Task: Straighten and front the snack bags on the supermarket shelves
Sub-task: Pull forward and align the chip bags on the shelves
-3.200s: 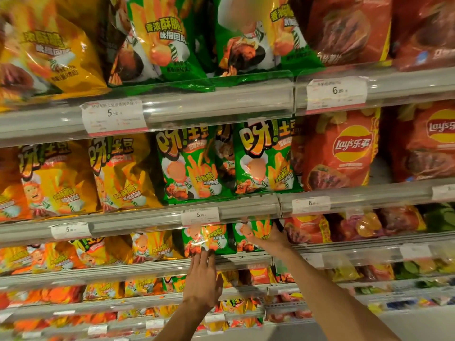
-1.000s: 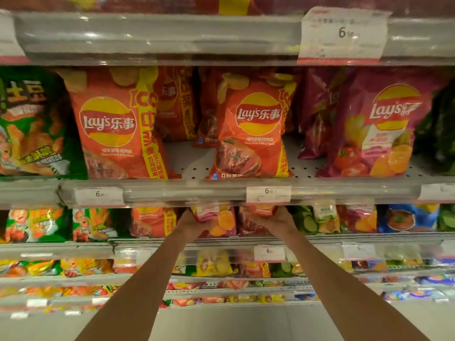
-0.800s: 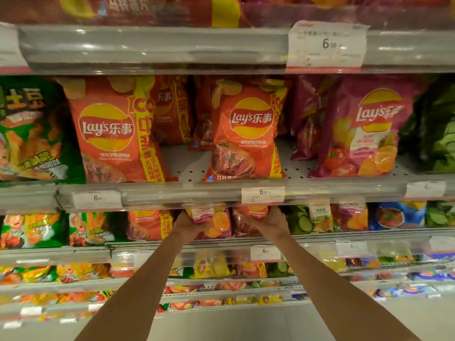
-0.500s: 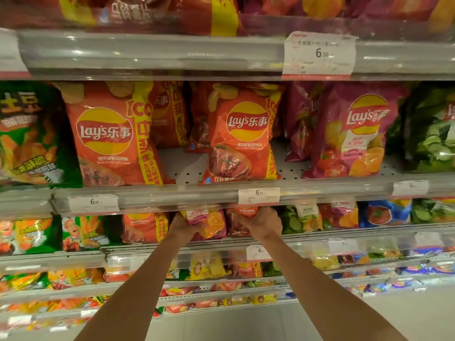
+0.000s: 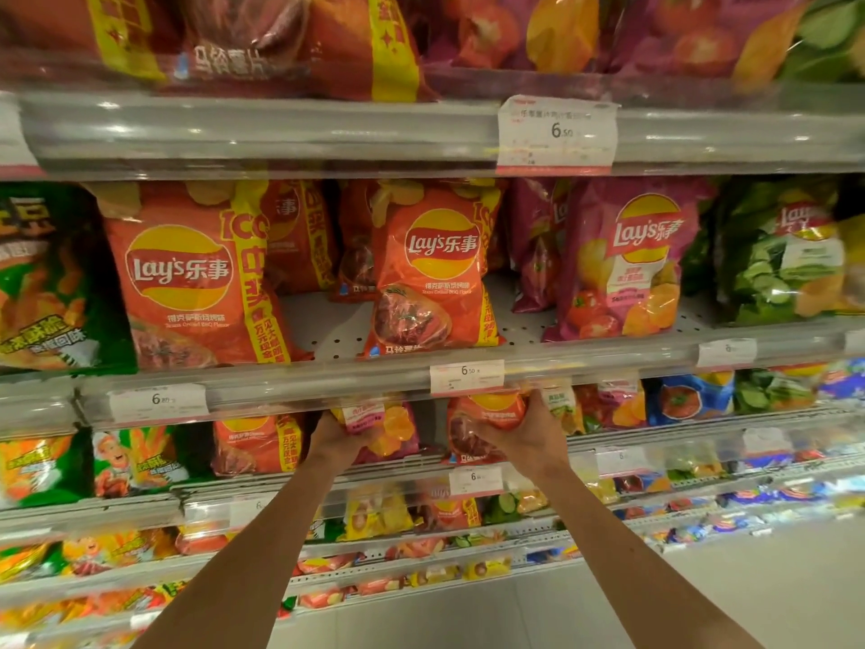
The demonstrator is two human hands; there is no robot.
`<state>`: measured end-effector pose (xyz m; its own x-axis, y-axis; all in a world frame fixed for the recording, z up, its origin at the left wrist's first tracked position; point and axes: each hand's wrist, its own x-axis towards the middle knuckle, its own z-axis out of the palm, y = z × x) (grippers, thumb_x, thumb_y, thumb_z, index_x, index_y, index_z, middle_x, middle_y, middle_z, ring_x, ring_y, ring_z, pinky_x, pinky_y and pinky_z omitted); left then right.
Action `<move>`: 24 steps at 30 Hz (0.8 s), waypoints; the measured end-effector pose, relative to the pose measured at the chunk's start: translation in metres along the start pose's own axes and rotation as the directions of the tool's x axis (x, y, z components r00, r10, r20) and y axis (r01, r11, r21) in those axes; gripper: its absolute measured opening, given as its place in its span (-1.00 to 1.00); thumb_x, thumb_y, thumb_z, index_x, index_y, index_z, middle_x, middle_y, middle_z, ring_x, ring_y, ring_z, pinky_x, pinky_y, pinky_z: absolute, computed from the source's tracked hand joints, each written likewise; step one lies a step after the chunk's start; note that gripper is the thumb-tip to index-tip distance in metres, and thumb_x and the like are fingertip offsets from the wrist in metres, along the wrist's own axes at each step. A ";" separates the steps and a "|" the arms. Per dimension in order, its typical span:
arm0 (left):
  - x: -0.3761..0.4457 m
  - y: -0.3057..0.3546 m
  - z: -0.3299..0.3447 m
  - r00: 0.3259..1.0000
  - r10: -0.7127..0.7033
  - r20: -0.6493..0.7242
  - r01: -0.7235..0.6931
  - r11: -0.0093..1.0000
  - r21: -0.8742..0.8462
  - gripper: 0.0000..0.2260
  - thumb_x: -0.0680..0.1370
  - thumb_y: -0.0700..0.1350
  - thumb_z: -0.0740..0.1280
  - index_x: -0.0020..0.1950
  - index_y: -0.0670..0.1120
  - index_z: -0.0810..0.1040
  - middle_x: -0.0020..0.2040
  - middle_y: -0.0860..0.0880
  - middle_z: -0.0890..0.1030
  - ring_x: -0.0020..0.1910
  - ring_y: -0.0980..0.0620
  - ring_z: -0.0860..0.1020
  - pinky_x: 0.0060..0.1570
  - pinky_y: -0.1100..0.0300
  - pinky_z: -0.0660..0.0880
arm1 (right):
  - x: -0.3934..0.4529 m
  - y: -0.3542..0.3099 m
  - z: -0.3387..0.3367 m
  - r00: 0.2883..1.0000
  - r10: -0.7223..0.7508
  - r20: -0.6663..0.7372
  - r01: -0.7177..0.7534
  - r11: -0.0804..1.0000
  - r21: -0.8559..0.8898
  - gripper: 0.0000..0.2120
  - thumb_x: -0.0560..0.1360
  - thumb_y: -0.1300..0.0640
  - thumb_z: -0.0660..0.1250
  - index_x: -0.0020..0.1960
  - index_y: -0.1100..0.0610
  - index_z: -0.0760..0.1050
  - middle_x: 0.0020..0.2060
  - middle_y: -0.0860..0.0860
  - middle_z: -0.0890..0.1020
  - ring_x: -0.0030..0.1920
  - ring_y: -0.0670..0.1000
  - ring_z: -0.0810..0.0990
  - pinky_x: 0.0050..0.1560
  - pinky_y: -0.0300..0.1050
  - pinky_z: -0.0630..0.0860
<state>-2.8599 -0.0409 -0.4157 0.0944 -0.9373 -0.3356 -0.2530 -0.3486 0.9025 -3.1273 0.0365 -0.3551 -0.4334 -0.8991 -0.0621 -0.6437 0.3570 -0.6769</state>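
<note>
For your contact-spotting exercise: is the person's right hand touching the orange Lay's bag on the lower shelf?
Touching. The head view shows the right hand with fingers curled round the orange Lay's bag.

Glossy crinkled foil snack bags (image 5: 428,274); matt perforated metal shelf (image 5: 337,330)

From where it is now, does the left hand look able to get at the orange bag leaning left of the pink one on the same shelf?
Probably yes. The orange bag stands at the shelf front with nothing before it, but the left hand grips the pink bag and must let go first.
</note>
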 end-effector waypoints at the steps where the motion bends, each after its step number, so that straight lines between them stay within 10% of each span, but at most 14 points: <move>1: -0.001 0.001 0.004 1.000 -0.008 0.007 0.008 1.000 -0.010 -0.54 0.34 -0.30 0.59 0.19 -0.21 0.56 0.14 -0.21 0.65 0.17 -0.22 0.60 0.26 -0.19 0.48 | -0.003 0.007 -0.004 1.000 -0.003 0.023 0.002 0.999 0.051 -0.13 0.20 -0.31 0.62 0.33 0.03 0.35 0.15 -0.01 0.65 0.14 0.08 0.65 0.11 -0.02 0.62; 17: -0.030 0.033 0.106 0.967 0.245 0.065 -0.253 0.946 0.202 -0.63 0.40 -0.12 0.58 0.16 -0.14 0.64 0.12 -0.16 0.68 0.13 -0.12 0.63 0.05 0.23 0.44 | -0.048 0.105 -0.067 0.994 0.092 -0.062 -0.066 0.939 0.338 0.00 0.09 -0.37 0.54 0.43 -0.03 0.33 0.13 -0.10 0.60 0.09 -0.02 0.60 0.10 -0.08 0.59; 24: -0.029 0.031 0.132 0.964 0.245 0.106 -0.264 0.931 0.251 -0.52 0.42 -0.08 0.56 0.28 -0.17 0.55 0.20 -0.17 0.64 0.20 -0.13 0.60 0.17 0.11 0.47 | -0.057 0.115 -0.073 0.998 0.047 -0.035 -0.033 0.944 0.329 -0.15 0.15 -0.32 0.61 0.32 -0.20 0.30 0.04 -0.29 0.57 0.01 -0.22 0.57 -0.04 -0.32 0.52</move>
<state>-2.9974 -0.0248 -0.4135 -0.0732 -0.9886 -0.1315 -0.5026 -0.0773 0.8611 -3.2220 0.1475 -0.3757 -0.4844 -0.8722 -0.0681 -0.3861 0.2830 -0.8780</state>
